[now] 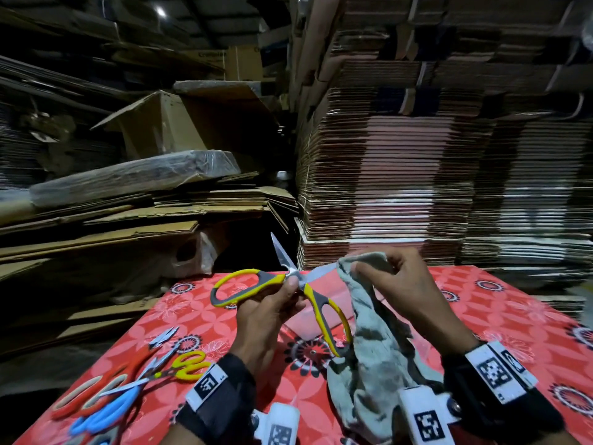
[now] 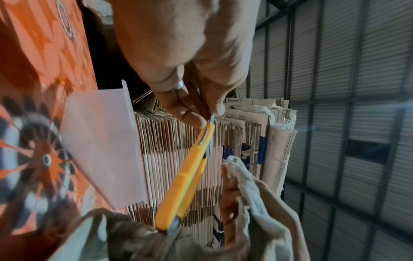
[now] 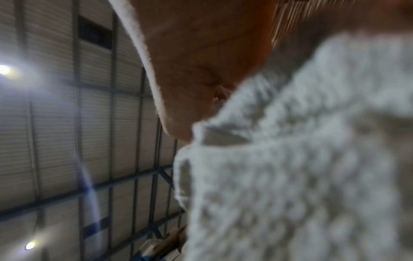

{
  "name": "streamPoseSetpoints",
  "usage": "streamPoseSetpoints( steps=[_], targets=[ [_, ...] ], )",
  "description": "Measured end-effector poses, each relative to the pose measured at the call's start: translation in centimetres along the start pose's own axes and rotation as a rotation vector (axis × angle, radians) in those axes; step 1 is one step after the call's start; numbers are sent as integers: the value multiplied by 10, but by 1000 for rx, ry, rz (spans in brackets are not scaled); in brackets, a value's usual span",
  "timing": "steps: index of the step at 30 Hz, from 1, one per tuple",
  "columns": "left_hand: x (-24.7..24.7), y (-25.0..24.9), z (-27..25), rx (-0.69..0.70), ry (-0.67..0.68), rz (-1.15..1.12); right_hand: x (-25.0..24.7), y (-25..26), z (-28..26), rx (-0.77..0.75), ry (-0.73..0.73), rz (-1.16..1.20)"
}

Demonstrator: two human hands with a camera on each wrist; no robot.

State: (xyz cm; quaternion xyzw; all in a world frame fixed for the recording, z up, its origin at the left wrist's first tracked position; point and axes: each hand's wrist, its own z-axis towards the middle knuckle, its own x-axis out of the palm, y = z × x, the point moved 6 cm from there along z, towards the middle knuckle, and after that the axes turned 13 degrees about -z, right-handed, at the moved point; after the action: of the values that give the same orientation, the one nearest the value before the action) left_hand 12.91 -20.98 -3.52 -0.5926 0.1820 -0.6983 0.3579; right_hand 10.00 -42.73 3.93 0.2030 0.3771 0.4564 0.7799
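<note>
**Yellow-and-grey scissors (image 1: 272,279) held spread open above the red worktop (image 1: 481,316)**

We hold the scissors in the air over the flowered worktop, just in front of us and clear of its surface. Our left hand (image 1: 266,319) grasps them at the pivot, with the thumb and fingers (image 1: 288,289) pinched on the joint where the two halves cross.

The blades stand wide apart, so the tool forms an X with two long axes. One blade points up and away from us, leaning a little to the left. The other runs out to the right, and its end is hidden in a fold of grey cloth (image 1: 372,354). One handle loop reaches out level to the left. The other slopes down toward us and to the right, its end just beside the hanging cloth.

Our right hand (image 1: 404,284) has its fingers curled on the cloth, clasping the fold round that right-pointing blade. The rest of the cloth hangs down toward the worktop. In the right wrist view it is only a blur.

At the left of the worktop lie an orange pair (image 1: 93,393), a blue pair (image 1: 106,415) and a small yellow pair (image 1: 189,364). A cardboard stack (image 1: 417,187) rises behind.
</note>
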Motion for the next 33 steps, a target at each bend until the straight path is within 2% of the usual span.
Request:
streamPoseSetpoints(
  steps=[2, 5, 11, 13, 16, 20, 28, 33],
  targets=[
    [3, 1, -4, -16, 14, 17, -1, 3, 5, -6, -44, -18],
    [6, -1, -7, -32, 12, 7, 15, 11, 11, -35, -34, -124],
    [1, -3, -6, -78, -103, -85, 42, 31, 21, -263, -161, -434],
    [0, -3, -5, -98, -133, -133, 50, 33, 19, -336, -167, -463],
    [7, -4, -9, -116, -96, -167, 62, 30, 13, -415, -162, -458],
    [17, -3, -18, -122, -8, -171, 59, 28, 0, -426, -182, -309],
    [21, 5, -23, -233, -1, -174, 58, 22, -3, -393, -202, -227],
    [15, 7, -16, -200, 11, -106, 53, 21, -5, -320, -245, -207]
  ],
)
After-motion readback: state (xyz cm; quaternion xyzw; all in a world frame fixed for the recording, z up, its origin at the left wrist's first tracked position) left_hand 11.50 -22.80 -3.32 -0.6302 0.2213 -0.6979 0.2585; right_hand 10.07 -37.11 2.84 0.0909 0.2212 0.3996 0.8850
